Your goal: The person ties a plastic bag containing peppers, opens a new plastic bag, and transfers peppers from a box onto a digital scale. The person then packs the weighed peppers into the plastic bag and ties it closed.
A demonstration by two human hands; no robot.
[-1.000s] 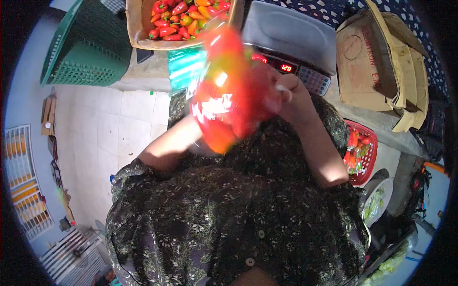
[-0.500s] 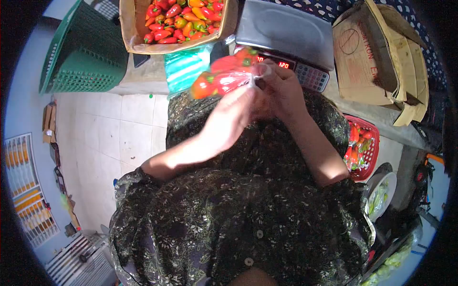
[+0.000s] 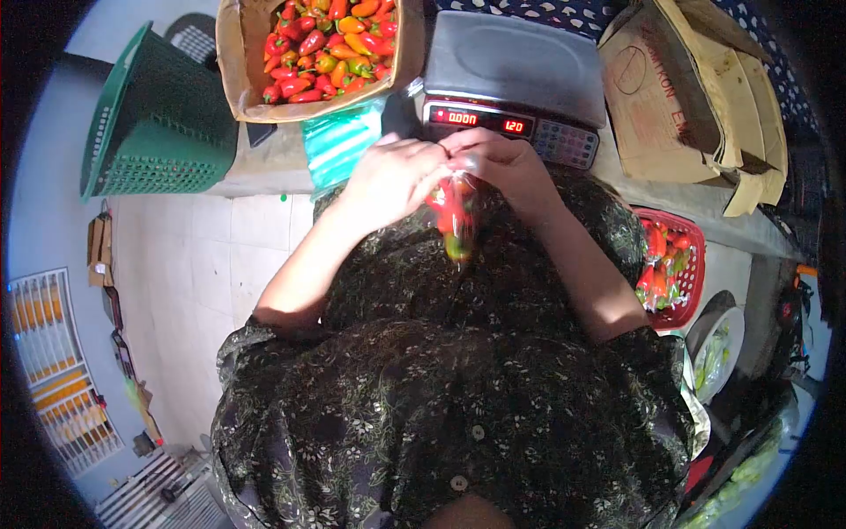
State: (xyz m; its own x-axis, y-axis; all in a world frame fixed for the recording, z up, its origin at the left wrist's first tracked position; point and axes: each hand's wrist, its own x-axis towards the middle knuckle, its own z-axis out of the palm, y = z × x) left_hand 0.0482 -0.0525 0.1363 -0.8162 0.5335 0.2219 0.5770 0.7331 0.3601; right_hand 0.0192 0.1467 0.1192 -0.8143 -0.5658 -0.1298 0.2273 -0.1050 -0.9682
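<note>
A clear plastic bag of red and green peppers (image 3: 456, 220) hangs below my two hands, over my lap. My left hand (image 3: 392, 181) and my right hand (image 3: 502, 167) meet at the bag's gathered neck, fingers closed on the plastic. The exact grip of the fingertips is partly hidden. Just beyond my hands stands a digital weighing scale (image 3: 515, 66) with a lit red display and a bare grey pan. Left of the scale lies a stack of green-tinted plastic bags (image 3: 342, 145).
A cardboard box (image 3: 231, 66) of loose red and orange peppers stands at the back. A green basket (image 3: 163, 132) is at left, an open carton (image 3: 656, 115) at right. Bagged peppers lie in a red basket (image 3: 696, 273) by my right side, near a white bowl (image 3: 718, 353).
The bag of peppers has swung from out at the left to hanging below my hands. My left hand has moved up and left, its back now uppermost.
</note>
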